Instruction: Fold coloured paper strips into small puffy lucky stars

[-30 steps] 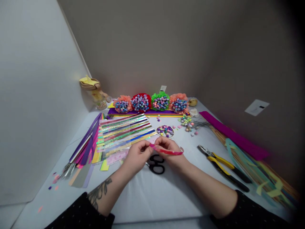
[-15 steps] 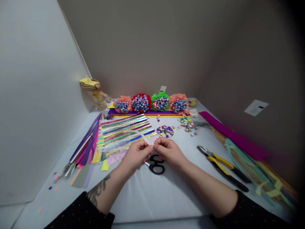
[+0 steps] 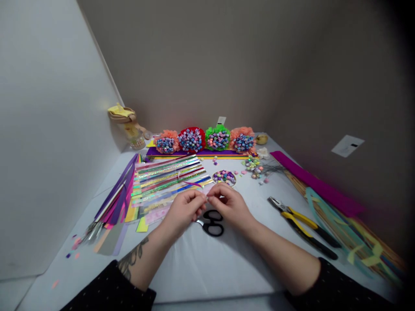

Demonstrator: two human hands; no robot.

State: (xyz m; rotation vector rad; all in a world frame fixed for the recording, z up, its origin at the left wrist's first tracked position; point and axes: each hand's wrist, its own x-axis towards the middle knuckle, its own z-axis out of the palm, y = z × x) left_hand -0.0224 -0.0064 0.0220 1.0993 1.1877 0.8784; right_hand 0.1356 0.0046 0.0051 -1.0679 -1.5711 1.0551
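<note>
Pink shows in a narrow strip [image 3: 194, 185] that curves up and away from the fingertips, over the sheets of shiny striped film [image 3: 171, 175]. The left hand [image 3: 185, 209] and the right hand [image 3: 231, 205] meet above the surface [image 3: 220, 276], each with its fingers pinched narrow on the near end of the strip (that end is so small and covered that its exact shape cannot be told).

Just below the hands lie scissors [image 3: 214, 229] with black handles, their blades partly hidden by the left hand. Beyond the right hand is a small round dish [image 3: 236, 181] of purple, pink and blue paper stars [image 3: 223, 176], and to its right sits a loose pile of paler stars [image 3: 253, 163] near some thin dark wires [image 3: 274, 168].

Pliers [image 3: 304, 224] with yellow and black grips lie well apart from the right hand, their jaws pointing toward the dish. Farther right are a magenta band [image 3: 317, 183] and blurred pale green ribbons [image 3: 327, 220]. On the left, a bundle of coloured strips [image 3: 121, 194] fans out beside the film.

At the back, four star-filled bunches stand in a row: orange [image 3: 166, 142], red [image 3: 192, 139], green [image 3: 218, 138] and orange again [image 3: 243, 140].
</note>
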